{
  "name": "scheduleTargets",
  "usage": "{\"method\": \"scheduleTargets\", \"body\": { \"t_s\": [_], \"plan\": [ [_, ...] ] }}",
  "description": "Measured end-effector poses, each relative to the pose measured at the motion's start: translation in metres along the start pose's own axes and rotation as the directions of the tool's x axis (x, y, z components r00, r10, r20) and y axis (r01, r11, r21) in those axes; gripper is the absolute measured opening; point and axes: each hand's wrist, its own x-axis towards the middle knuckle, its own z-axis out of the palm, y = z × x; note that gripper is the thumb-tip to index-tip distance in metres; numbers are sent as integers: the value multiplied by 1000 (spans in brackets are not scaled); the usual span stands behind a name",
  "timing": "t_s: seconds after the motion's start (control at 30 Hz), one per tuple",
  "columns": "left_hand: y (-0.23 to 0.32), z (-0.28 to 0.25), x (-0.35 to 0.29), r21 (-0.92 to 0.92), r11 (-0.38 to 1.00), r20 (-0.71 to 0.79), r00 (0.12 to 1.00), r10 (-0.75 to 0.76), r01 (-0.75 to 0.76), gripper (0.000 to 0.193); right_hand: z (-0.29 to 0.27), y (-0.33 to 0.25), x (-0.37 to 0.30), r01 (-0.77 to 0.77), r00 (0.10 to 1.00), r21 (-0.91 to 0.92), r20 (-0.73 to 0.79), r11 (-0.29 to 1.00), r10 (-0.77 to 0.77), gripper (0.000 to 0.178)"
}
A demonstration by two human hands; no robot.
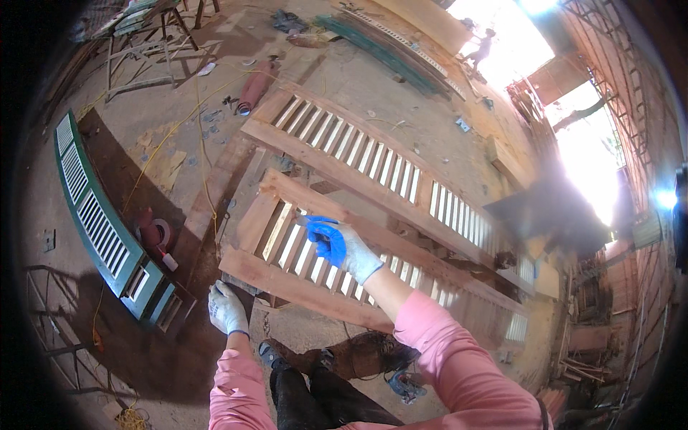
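Observation:
A wooden louvred shutter panel lies before me, its slats pale with light between them. Over its left end is my right hand, in a white glove with blue fingers. Those fingers are closed in a pinch around a small greyish piece whose kind I cannot make out, close to the first slats. My left hand, in a whitish glove, is lower left, beside the panel's near corner and apart from it. Its fingers look curled in; what they hold, if anything, is hidden.
Beyond lies a second louvred panel. A green-framed louvred panel stands at left, near a dark red power tool. A dull red cylinder and yellow cord lie on the floor. Farther left is a wooden trestle.

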Motion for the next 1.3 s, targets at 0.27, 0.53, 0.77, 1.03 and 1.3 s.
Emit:
{"method": "scheduleTargets", "body": {
  "t_s": [0.27,0.53,0.77,1.03,1.3],
  "plan": [
    [2,-1,3,10,1000,23,999,-30,30,59,-34,-18,12,50,999,6,10,999,-50,22],
    [11,-8,0,78,995,35,998,-59,56,58,-57,-32,38,149,986,-123,-53,981,-156,27],
    [10,-6,-3,87,996,-1,1000,-31,31,55,-50,-40,69,128,992,-394,59,910,-113,24],
    [15,-8,-5,101,994,-12,1000,-28,29,55,-44,-53,84,147,979,-818,42,556,-198,24],
    [20,-12,-7,108,994,-14,999,-32,34,56,-36,-38,100,339,890,-914,233,225,-393,24]
  ]
}}
